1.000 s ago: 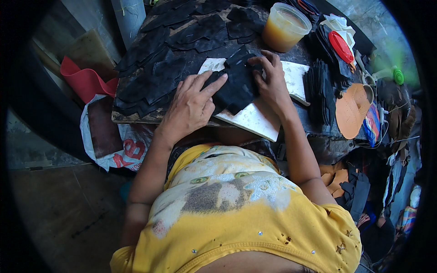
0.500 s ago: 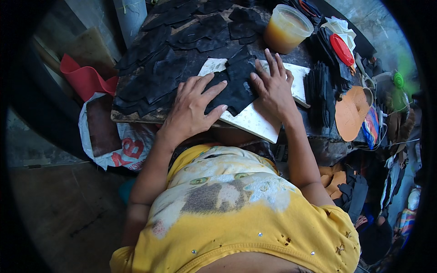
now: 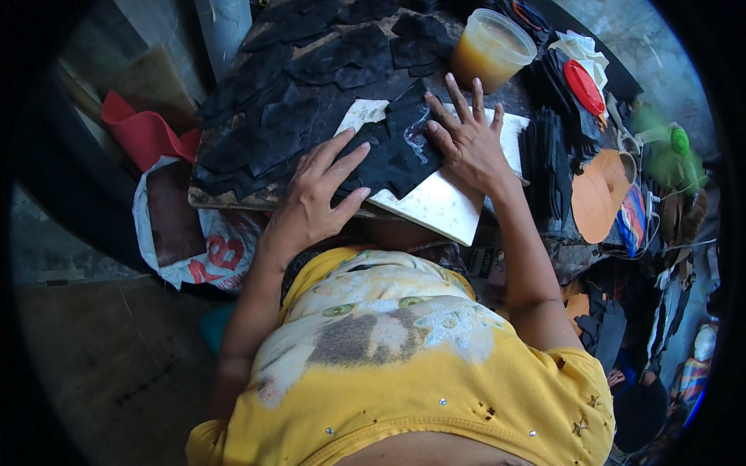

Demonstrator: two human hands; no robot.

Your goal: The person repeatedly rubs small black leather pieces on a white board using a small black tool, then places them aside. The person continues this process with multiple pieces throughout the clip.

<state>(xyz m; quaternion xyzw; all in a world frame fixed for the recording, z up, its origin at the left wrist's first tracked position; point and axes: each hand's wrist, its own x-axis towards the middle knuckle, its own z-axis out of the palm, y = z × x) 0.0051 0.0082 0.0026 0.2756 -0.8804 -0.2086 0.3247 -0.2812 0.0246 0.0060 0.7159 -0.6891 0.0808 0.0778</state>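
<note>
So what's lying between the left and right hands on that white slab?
In the head view, a black cut piece lies on the white slab between the left hand and right hand; both hands press flat on it.

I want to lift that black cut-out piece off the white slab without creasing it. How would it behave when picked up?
The black piece is probably floppy: it lies thin and flat on the white slab under the left hand and right hand. It is likely light, like the stacked black pieces. A whitish smear on it may be tacky.

The black cut piece (image 3: 392, 151) lies flat on a white slab (image 3: 435, 203), mid-table. It's got whitish smears near its right edge.
</note>
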